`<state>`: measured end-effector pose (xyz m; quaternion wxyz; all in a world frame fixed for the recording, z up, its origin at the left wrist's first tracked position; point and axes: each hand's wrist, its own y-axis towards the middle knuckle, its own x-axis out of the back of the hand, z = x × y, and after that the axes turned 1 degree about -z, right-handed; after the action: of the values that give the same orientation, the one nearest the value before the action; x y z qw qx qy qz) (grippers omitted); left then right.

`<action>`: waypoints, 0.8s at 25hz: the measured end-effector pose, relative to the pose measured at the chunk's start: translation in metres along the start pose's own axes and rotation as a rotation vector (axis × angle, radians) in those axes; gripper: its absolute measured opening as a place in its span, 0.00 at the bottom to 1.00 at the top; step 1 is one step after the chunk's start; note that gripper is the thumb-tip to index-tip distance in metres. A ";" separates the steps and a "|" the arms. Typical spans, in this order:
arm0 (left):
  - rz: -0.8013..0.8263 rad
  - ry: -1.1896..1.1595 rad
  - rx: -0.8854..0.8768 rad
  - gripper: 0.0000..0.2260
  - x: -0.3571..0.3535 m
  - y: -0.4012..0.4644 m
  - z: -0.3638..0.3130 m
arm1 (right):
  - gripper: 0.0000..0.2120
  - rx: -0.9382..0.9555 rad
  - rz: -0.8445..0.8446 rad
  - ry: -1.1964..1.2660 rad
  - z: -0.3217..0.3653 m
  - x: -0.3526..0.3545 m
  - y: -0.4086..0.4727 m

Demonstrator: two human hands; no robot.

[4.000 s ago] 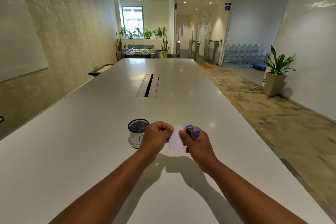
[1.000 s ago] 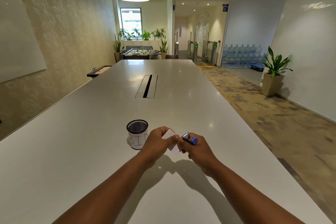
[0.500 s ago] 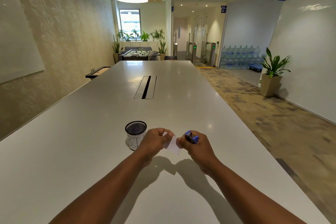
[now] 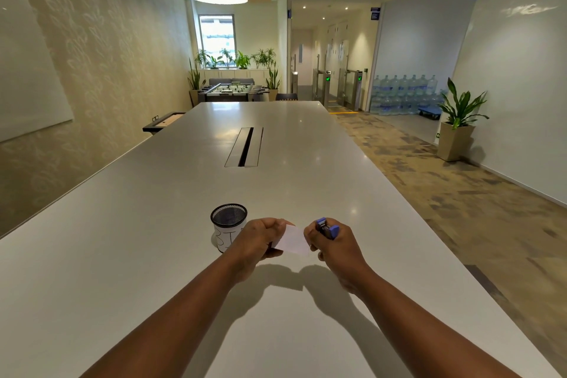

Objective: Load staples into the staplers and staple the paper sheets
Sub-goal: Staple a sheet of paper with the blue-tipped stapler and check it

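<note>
Two hands above table (image 4: 153, 255), head view. Left hand (image 4: 256, 242) pinches paper (image 4: 294, 239) by its left edge. Right hand (image 4: 334, 247) curled round blue stapler (image 4: 327, 228), apparently touching paper's right edge. Mesh cup (image 4: 228, 219) just beside left hand.

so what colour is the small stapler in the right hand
Blue, with a dark metal middle: the small stapler shows in the head view.

Mesh cup (image 4: 228, 224) on table (image 4: 153, 255), left of paper (image 4: 294, 241) (stapler (image 4: 327, 228) rightmost)
</note>
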<state>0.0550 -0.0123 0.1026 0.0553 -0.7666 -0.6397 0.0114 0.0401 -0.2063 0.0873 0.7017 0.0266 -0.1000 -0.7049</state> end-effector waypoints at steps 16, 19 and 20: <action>-0.127 -0.132 -0.195 0.10 -0.004 -0.014 -0.003 | 0.07 -0.178 -0.115 0.208 0.004 0.006 -0.004; -0.165 -0.214 -0.193 0.14 -0.005 -0.015 -0.008 | 0.14 -0.240 0.039 0.333 0.008 0.001 -0.013; -0.175 -0.221 -0.203 0.15 -0.006 -0.015 -0.009 | 0.15 -0.247 0.083 0.365 0.009 -0.001 -0.015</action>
<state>0.0400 -0.0160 0.1129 -0.0920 -0.7038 -0.7039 0.0262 0.0234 -0.2041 0.0934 0.7344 0.0637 0.1148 -0.6659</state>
